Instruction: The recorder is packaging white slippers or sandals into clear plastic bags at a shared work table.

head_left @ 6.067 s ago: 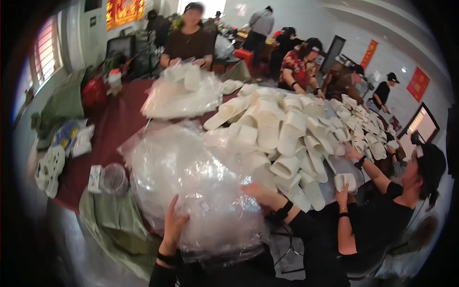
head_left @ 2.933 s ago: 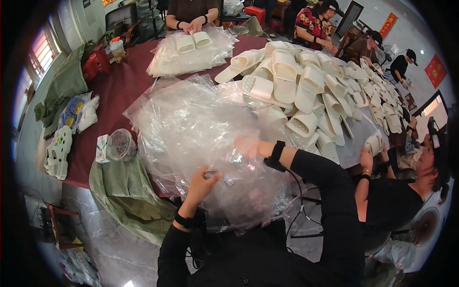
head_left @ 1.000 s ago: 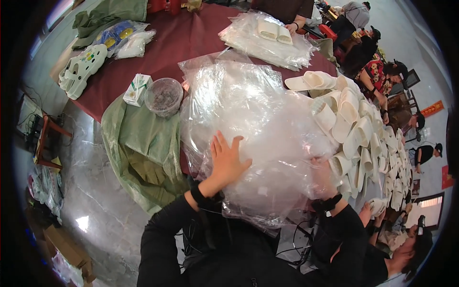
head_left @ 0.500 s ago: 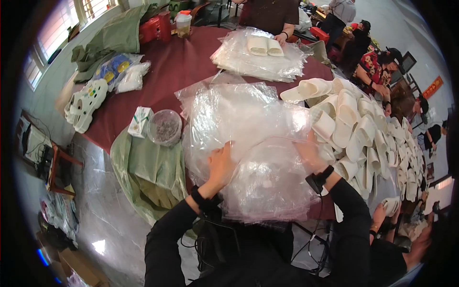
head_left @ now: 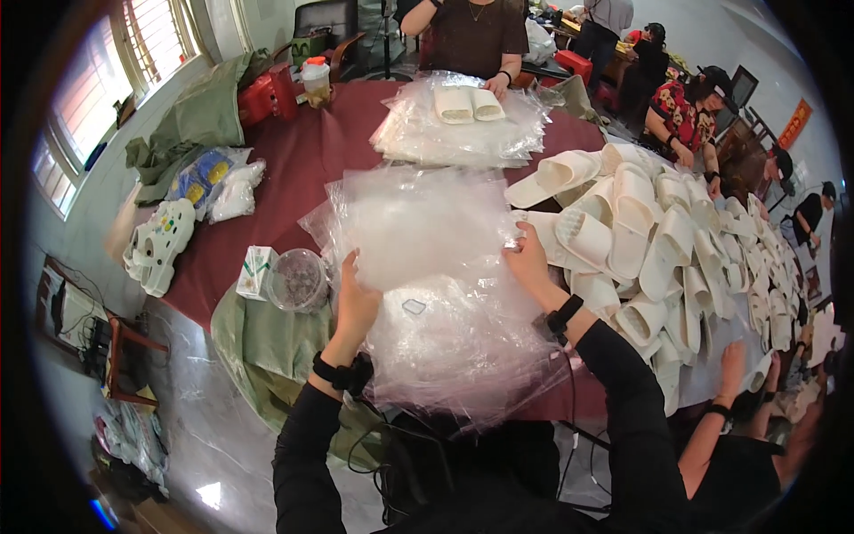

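We had moved our left hand (head_left: 358, 304) and right hand (head_left: 531, 267) to opposite edges of the clear, flat plastic bags (head_left: 427, 231) on the maroon-covered tabletop (head_left: 294, 147), seemingly squaring them; the right grip pinched an edge, the left's closure we couldn't tell.

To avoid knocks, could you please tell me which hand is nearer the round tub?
Left. The left hand is just right of the tub; the right hand is farther right, across the bags.
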Motion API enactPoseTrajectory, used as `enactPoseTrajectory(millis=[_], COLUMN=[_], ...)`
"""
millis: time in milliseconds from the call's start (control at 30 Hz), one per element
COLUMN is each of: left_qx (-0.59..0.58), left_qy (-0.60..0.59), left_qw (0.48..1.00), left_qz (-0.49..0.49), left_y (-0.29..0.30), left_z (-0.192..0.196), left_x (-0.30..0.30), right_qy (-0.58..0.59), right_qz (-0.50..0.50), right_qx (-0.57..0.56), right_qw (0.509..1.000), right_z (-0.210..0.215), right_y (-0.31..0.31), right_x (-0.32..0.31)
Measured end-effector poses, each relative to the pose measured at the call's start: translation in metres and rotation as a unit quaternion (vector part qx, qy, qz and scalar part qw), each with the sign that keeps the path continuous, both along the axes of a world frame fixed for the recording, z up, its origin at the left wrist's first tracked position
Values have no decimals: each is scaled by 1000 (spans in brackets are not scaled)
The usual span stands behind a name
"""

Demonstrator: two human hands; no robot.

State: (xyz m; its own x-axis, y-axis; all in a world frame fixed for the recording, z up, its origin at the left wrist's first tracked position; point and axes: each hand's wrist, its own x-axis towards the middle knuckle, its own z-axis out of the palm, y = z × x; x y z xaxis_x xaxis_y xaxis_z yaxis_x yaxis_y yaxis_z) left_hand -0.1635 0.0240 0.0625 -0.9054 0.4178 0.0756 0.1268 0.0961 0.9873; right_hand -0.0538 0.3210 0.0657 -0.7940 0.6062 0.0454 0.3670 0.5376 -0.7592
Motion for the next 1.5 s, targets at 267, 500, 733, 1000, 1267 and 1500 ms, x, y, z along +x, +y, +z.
enactPoseTrajectory(millis=[267, 500, 733, 1000, 1267, 1500], left_qx=[-283, -412, -477, -334, -511, -343], left_qy=[402, 353, 283, 260, 287, 74], left_qw=[851, 825, 826, 902, 778, 866], left_qz=[186, 159, 99, -82, -228, -356], left_y=[-35, -10, -11, -6, 10, 4], left_z=[-43, -18, -56, -18, 1, -32], left_x=[-4, 25, 10, 49, 130, 113], right_qy=[0, -20, -4, 67, 9, 96], right_qz=[155, -1, 92, 20, 34, 68], right_qx=[75, 42, -423, -402, -143, 484], right_qw=[985, 999, 901, 913, 989, 867], right_z=[-12, -25, -25, -5, -65, -5], right_y=[-30, -27, -17, -32, -18, -69], right_x=[-28, 17, 20, 83, 89, 95])
